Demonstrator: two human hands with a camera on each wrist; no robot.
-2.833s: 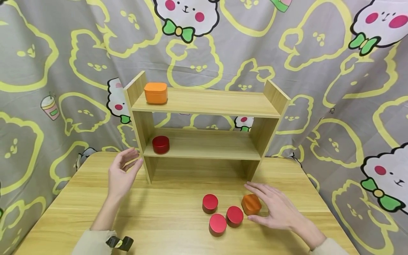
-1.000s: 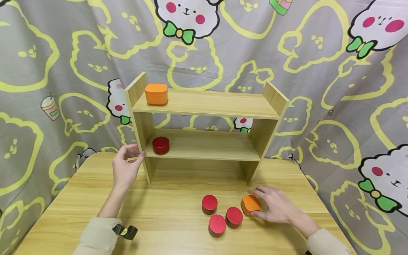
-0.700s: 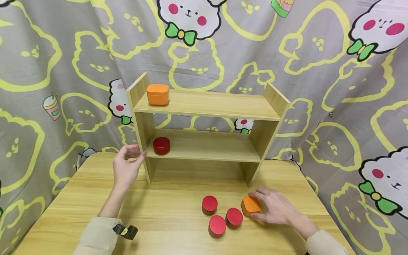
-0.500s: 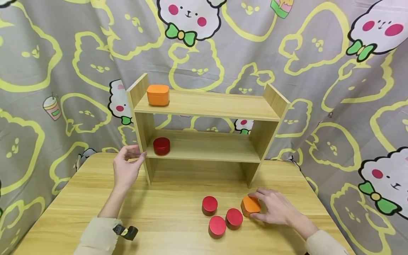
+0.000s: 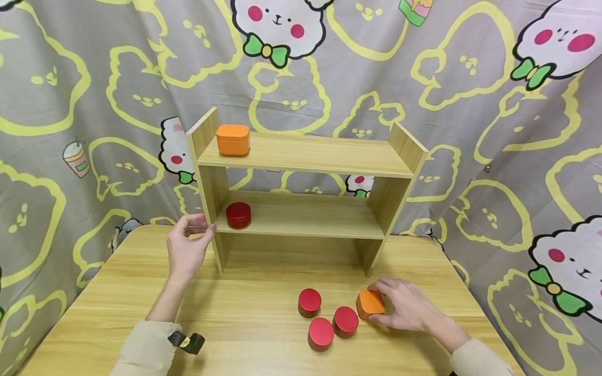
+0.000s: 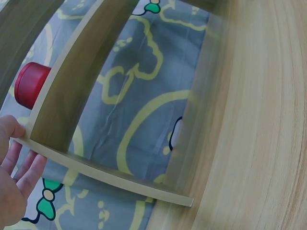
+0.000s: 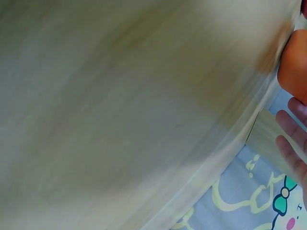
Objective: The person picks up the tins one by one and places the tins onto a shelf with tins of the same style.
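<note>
My left hand (image 5: 187, 245) holds the left side panel (image 6: 110, 176) of a small wooden shelf (image 5: 301, 163). Its thumb is at the panel's front edge, the fingers on the outer face. On the table to the right, my right hand (image 5: 408, 307) has its thumb and index finger on opposite sides of an orange lidded box (image 5: 370, 304) with rounded corners. In the right wrist view the orange box (image 7: 295, 64) shows only partly, and the thumb is out of sight. Left of the box stand a near red round tin (image 5: 321, 334) and two others.
Another orange box (image 5: 233, 140) stands at the left of the top shelf board. A red tin (image 5: 238, 215) sits below it on the middle board. Behind the wooden table (image 5: 263, 334) hangs a patterned curtain (image 5: 301, 78).
My left hand has moved right to the shelf's side panel and taken hold of it. My right hand's fingers have come in around the orange box, which stays in place on the table.
</note>
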